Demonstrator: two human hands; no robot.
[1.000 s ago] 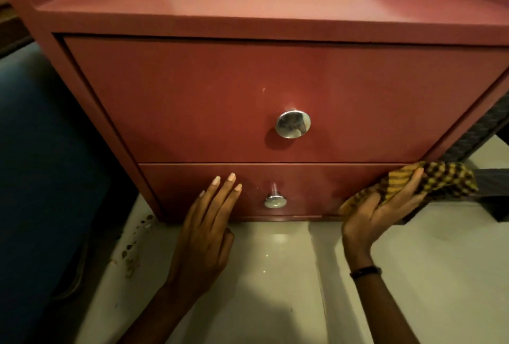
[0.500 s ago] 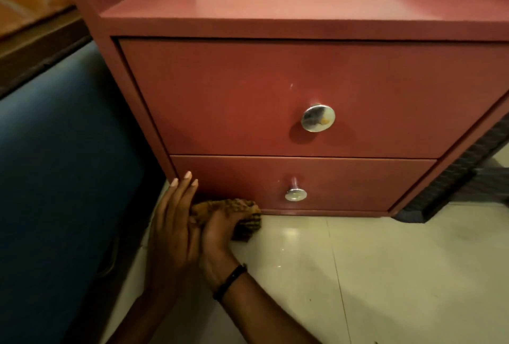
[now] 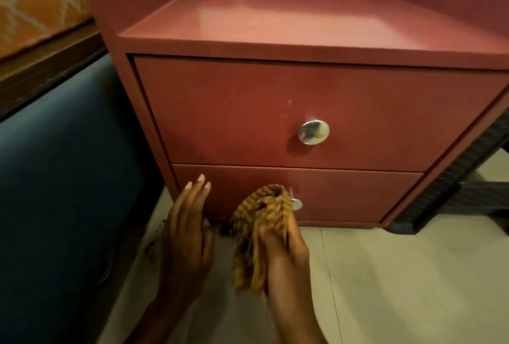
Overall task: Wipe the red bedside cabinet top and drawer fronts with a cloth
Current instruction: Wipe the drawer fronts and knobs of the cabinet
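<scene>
The red cabinet (image 3: pixel 289 112) stands on the pale floor (image 3: pixel 399 274) beside a blue bed side (image 3: pixel 63 178). The right hand (image 3: pixel 286 255) has its grip closed on the checked cloth (image 3: pixel 261 222) at the lower drawer (image 3: pixel 344 195), just beside its knob (image 3: pixel 297 204). The left hand (image 3: pixel 187 236) lies flat and open, fingertips at that drawer's left end.

Both forearms were bare, with no sleeve reaching into view. The left hand (image 3: pixel 187 236) had long, pale-polished, rounded fingernails (image 3: pixel 201 178). The right hand (image 3: pixel 286 255) showed no ring; its fingertips were hidden.
</scene>
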